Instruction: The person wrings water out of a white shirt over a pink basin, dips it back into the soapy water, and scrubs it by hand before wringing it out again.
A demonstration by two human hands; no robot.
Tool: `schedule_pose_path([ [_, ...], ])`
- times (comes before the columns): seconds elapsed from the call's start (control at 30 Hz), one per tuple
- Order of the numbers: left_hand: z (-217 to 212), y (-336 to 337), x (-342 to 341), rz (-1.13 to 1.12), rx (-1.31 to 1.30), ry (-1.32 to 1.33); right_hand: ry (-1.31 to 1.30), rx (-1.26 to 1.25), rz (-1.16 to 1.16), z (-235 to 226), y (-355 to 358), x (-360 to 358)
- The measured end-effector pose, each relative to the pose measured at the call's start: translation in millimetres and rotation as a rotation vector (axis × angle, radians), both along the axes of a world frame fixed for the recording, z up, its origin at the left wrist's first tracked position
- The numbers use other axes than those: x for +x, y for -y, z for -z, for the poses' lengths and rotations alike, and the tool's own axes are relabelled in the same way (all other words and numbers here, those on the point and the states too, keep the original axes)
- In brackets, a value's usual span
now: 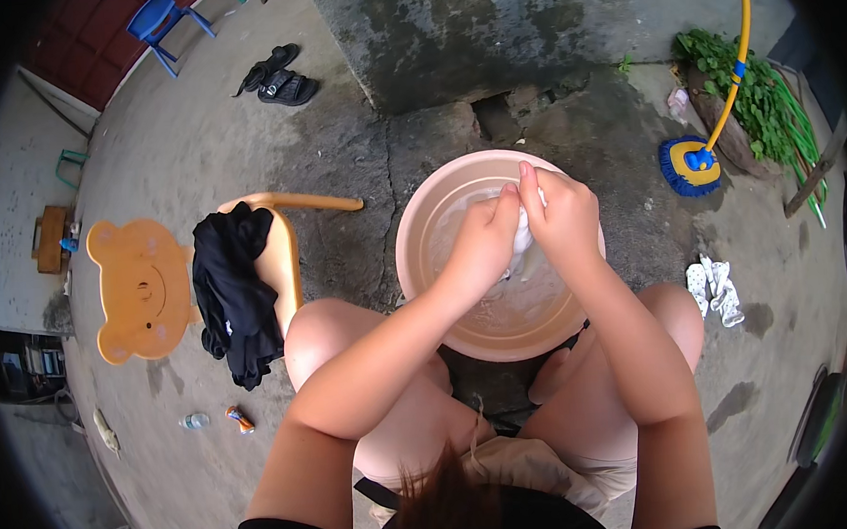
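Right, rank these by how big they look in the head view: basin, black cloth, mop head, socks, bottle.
1. Basin
2. Black cloth
3. Mop head and socks: too alike to rank
4. Bottle

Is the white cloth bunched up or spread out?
Bunched up: the white cloth shows as a narrow, crumpled strip between the left hand and right hand, over the pink basin.

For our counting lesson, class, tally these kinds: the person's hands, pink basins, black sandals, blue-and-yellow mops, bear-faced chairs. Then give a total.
Left hand and right hand: 2
Pink basin: 1
Black sandals: 2
Blue-and-yellow mop: 1
Bear-faced chair: 1
Total: 7
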State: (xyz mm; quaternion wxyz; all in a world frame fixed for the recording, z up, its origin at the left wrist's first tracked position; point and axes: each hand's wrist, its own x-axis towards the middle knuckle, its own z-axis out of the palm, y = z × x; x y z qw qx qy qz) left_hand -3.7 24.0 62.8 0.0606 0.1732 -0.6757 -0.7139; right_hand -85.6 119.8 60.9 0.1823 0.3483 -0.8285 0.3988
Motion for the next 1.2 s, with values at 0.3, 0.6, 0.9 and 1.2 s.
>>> schedule_pose_path([
  [0.3, 4.1, 5.5, 5.4, -0.072, 0.018, 0.025, -0.006, -0.032, -0.135, -3.7, 1.1, 17.1],
  [0.6, 5.5, 8.4, 1.1, -0.069, 0.135, 0.046, 0.052, -0.082, -0.227, -6.9, -0.6, 35.6],
  [0.9, 9.5, 14.3, 2.5, -0.027, 0.142, 0.054, 0.03, -0.03, -0.213, -10.8, 0.8, 42.4],
  [1.2, -5.9, 3.8, 3.0, -0.038, 0.047, 0.002, 0.097, -0.12, -0.129, -6.8, -0.5, 20.0],
])
